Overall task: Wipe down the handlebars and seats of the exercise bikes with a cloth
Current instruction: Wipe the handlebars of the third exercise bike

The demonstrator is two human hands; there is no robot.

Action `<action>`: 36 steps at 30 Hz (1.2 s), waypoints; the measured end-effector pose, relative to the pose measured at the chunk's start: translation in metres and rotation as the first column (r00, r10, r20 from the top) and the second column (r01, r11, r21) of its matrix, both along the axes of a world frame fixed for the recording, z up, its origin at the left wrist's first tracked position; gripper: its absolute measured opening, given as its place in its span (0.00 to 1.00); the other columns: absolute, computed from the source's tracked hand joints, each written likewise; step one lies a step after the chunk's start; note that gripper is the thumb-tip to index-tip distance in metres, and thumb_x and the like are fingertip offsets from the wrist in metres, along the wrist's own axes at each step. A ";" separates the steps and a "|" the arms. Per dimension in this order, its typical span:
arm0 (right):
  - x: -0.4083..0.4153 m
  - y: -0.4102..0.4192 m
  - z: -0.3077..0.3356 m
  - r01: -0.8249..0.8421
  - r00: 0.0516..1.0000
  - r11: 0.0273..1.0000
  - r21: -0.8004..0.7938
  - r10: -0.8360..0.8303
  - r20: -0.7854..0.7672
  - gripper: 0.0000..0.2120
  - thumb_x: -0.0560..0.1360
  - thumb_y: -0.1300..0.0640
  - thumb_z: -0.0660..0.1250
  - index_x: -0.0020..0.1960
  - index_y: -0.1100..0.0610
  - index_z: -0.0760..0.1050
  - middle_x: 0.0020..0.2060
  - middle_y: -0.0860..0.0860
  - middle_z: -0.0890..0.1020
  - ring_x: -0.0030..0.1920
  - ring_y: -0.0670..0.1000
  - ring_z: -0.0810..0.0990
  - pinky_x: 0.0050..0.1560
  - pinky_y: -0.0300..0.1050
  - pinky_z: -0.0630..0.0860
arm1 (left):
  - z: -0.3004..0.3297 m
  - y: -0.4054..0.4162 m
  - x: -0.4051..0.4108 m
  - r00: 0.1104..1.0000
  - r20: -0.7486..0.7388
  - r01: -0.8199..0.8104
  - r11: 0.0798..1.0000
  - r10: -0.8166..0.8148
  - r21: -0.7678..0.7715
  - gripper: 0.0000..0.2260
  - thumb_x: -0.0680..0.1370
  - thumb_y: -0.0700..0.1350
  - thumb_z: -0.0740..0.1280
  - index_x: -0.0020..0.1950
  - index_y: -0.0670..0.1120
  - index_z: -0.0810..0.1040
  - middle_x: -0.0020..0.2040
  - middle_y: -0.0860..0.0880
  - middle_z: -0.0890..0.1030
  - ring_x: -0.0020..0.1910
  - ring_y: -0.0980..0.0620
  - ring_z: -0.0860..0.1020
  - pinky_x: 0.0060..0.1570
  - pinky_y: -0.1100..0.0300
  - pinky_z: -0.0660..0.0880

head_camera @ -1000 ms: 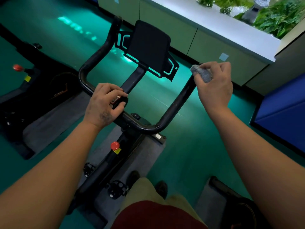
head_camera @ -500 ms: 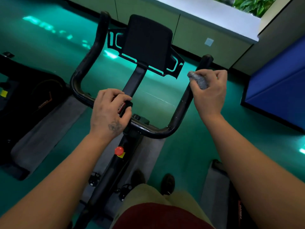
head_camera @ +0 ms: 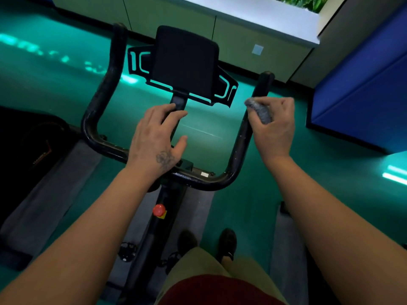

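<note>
Gray cloth (head_camera: 259, 111), bunched into a wad, right of frame center, pinched in curled fingers of right hand (head_camera: 274, 128) and pressed vs. right arm of black U-shaped handlebars (head_camera: 103, 84) of exercise bike (head_camera: 158, 219). Cloth contact partway up that arm, w/ bar's rounded end sticking up just above the wad. Left hand (head_camera: 154, 139) at center frame, fingers straight and spread, gripping nothing; palm over the bars' cross section, fingertips reaching stem below black console (head_camera: 185, 64). Whether palm touches bar: cannot tell. Small dark tattoo near wrist of that hand. Console at upper center, dark screen, w/ black bracket wings either side showing floor through cutouts. Left bar arm curving up toward upper left, surface scuffed and speckled. White label on cross section near right bend. Red knob (head_camera: 159, 209) w/ yellow tag on frame post below bars, lower center. Pedal (head_camera: 127, 249) near bottom center, left of two dark shoes (head_camera: 228, 243). Khaki shorts and dark red shirt at bottom edge. Gray mat (head_camera: 198, 208) under bike; 2nd gray mat at lower right. Part of another black bike (head_camera: 28, 146) at left edge, on its own mat. Green floor (head_camera: 275, 205) throughout, w/ bright teal reflections upper left and far right. Pale cabinets (head_camera: 176, 16) w/ white top across upper frame, blue padded block (head_camera: 363, 84) at right, sliver of green plants at top right.
</note>
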State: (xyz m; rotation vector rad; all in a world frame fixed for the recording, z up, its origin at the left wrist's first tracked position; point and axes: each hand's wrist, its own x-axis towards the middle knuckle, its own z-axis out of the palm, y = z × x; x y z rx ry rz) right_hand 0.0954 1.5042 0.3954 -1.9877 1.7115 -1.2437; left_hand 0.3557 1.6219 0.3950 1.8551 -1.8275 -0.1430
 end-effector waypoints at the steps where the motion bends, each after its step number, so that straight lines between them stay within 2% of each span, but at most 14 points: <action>1: -0.001 0.004 -0.002 -0.015 1.000 1.000 0.009 0.016 -0.013 0.10 0.77 0.47 0.75 0.56 0.48 0.84 0.51 0.52 0.76 0.48 0.41 0.73 0.48 0.40 0.74 | -0.002 -0.001 0.000 1.000 -0.016 -0.006 1.000 0.007 0.020 0.24 0.79 0.50 0.71 0.74 0.48 0.75 0.73 0.46 0.73 0.73 0.44 0.69 0.70 0.44 0.72; 5: -0.002 0.000 0.003 -0.035 0.999 0.999 0.017 0.035 -0.031 0.10 0.76 0.47 0.76 0.55 0.48 0.84 0.51 0.51 0.77 0.48 0.45 0.76 0.48 0.39 0.75 | -0.004 0.001 -0.001 1.000 -0.016 -0.002 1.000 0.003 0.028 0.23 0.79 0.49 0.71 0.74 0.47 0.76 0.72 0.47 0.74 0.73 0.46 0.69 0.65 0.46 0.76; 8: -0.002 -0.017 0.018 0.016 1.000 1.000 0.000 -0.016 -0.023 0.12 0.76 0.44 0.75 0.57 0.47 0.83 0.52 0.50 0.77 0.47 0.43 0.75 0.45 0.28 0.69 | -0.004 0.001 -0.002 1.000 -0.018 -0.004 1.000 0.004 0.031 0.21 0.79 0.48 0.71 0.72 0.47 0.77 0.71 0.47 0.74 0.72 0.46 0.70 0.64 0.46 0.76; 9: -0.002 -0.022 0.023 0.033 0.999 0.999 -0.003 -0.033 -0.009 0.12 0.76 0.43 0.74 0.57 0.47 0.82 0.52 0.50 0.77 0.47 0.42 0.74 0.45 0.27 0.68 | -0.004 0.001 -0.002 1.000 -0.019 -0.006 1.000 0.007 0.031 0.21 0.79 0.48 0.71 0.72 0.47 0.77 0.71 0.47 0.74 0.72 0.46 0.70 0.64 0.46 0.76; 13: -0.001 -0.031 0.028 0.031 0.999 0.999 0.011 -0.031 -0.010 0.11 0.76 0.44 0.73 0.56 0.47 0.82 0.52 0.50 0.77 0.47 0.41 0.74 0.48 0.37 0.73 | -0.004 0.001 -0.002 1.000 -0.018 -0.015 0.999 0.016 0.038 0.19 0.79 0.47 0.71 0.70 0.47 0.78 0.71 0.47 0.75 0.72 0.46 0.70 0.62 0.46 0.77; 20: -0.007 -0.003 0.003 -0.035 0.999 0.999 0.025 0.035 -0.019 0.10 0.75 0.46 0.75 0.56 0.46 0.84 0.52 0.49 0.76 0.48 0.39 0.73 0.47 0.40 0.75 | -0.003 0.001 -0.004 1.000 -0.006 -0.024 0.999 0.025 0.036 0.17 0.78 0.48 0.72 0.66 0.48 0.80 0.71 0.48 0.75 0.71 0.46 0.71 0.57 0.46 0.78; 23: -0.008 -0.006 0.005 -0.083 0.996 0.996 0.033 0.084 -0.013 0.10 0.75 0.47 0.76 0.55 0.47 0.84 0.51 0.50 0.76 0.47 0.43 0.76 0.48 0.43 0.78 | -0.003 0.002 -0.003 1.000 -0.017 -0.023 0.999 0.023 0.032 0.16 0.77 0.47 0.73 0.65 0.48 0.81 0.71 0.48 0.75 0.71 0.46 0.71 0.54 0.47 0.78; 25: -0.007 -0.018 0.014 -0.096 0.994 0.995 0.027 0.097 -0.040 0.12 0.75 0.43 0.75 0.54 0.48 0.84 0.51 0.51 0.76 0.47 0.46 0.77 0.46 0.39 0.77 | -0.003 0.003 -0.002 0.999 -0.023 -0.022 0.999 0.023 0.033 0.15 0.77 0.47 0.73 0.64 0.48 0.81 0.71 0.48 0.75 0.71 0.46 0.71 0.53 0.47 0.78; 27: -0.005 -0.034 0.027 -0.072 0.996 0.997 -0.008 0.071 -0.045 0.13 0.76 0.41 0.74 0.54 0.49 0.85 0.50 0.51 0.77 0.46 0.43 0.75 0.46 0.32 0.72 | -0.003 0.003 -0.002 0.999 -0.026 -0.019 0.999 0.020 0.030 0.15 0.77 0.47 0.74 0.63 0.48 0.82 0.71 0.48 0.76 0.71 0.46 0.71 0.52 0.46 0.79; 29: -0.003 -0.047 0.038 -0.038 0.999 0.998 -0.043 0.036 -0.036 0.13 0.75 0.41 0.75 0.53 0.48 0.86 0.49 0.52 0.77 0.46 0.40 0.73 0.45 0.29 0.70 | -0.003 0.003 -0.001 0.999 -0.027 -0.016 0.999 0.016 0.031 0.14 0.77 0.47 0.74 0.62 0.48 0.82 0.71 0.48 0.76 0.71 0.46 0.71 0.51 0.45 0.79; 33: -0.002 -0.050 0.039 -0.020 0.998 0.999 -0.028 0.019 -0.052 0.12 0.75 0.42 0.74 0.54 0.47 0.86 0.50 0.52 0.76 0.46 0.39 0.72 0.47 0.37 0.74 | -0.002 0.003 -0.002 0.999 -0.032 -0.014 0.999 0.015 0.034 0.13 0.77 0.47 0.74 0.61 0.48 0.82 0.71 0.48 0.76 0.71 0.46 0.71 0.50 0.47 0.78; 36: -0.002 -0.031 0.028 -0.060 0.992 0.998 0.017 0.061 -0.110 0.12 0.75 0.40 0.74 0.54 0.45 0.85 0.51 0.52 0.75 0.46 0.43 0.74 0.45 0.44 0.77 | -0.001 0.003 -0.002 0.999 -0.037 -0.014 0.999 0.016 0.034 0.12 0.77 0.47 0.74 0.60 0.48 0.82 0.71 0.48 0.76 0.71 0.46 0.71 0.50 0.47 0.78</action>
